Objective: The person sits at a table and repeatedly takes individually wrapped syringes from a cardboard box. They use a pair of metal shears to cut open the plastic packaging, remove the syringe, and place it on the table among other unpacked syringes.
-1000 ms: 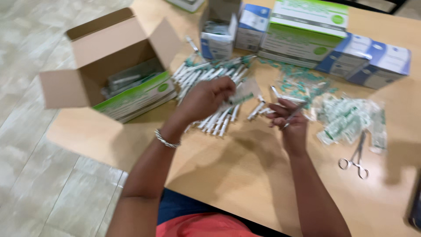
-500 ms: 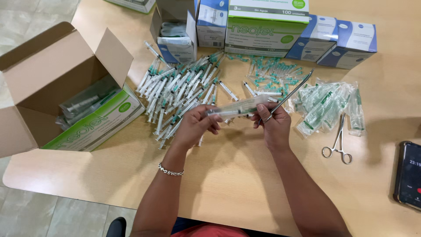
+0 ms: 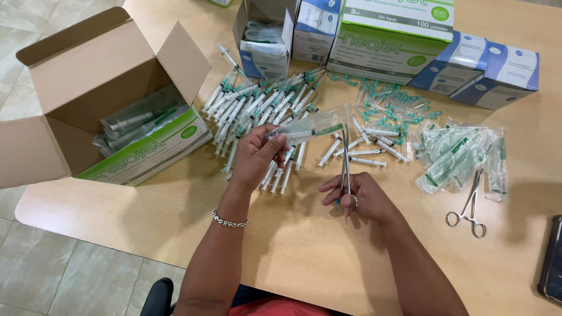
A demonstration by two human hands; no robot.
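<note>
Nearest the camera: right hand (image 3: 357,199), fingers curled through the ring handles of slim steel forceps (image 3: 346,158), tips pointing away and closed on the edge of the packet, which seems to steady it.
Just beyond, left hand: left hand (image 3: 254,153) pinching between thumb and fingertips one end of a clear plastic packet with a green strip, a wrapped syringe (image 3: 310,126), held level above the worktop so both hands can work on it.
Worktop: pale wooden worktop (image 3: 304,251) carrying everything within arm's reach.
Right side: second pair of steel scissor-handled forceps (image 3: 468,205) lying flat and untouched, just beside a loose heap of clear sealed syringe packets (image 3: 462,155).
Behind the hands: spread of unwrapped plastic syringes with green tips (image 3: 263,105), lying in rough rows; farther right, a scatter of small green-capped needles (image 3: 392,102).
Left edge: open brown cardboard carton (image 3: 88,76), flaps spread, holding bagged syringes and a green-and-white flat box.
Far edge: row of white, green and blue cardboard supply boxes (image 3: 410,41) standing side by side.
Right margin: dark phone-like slab (image 3: 553,260), partly out of view.
</note>
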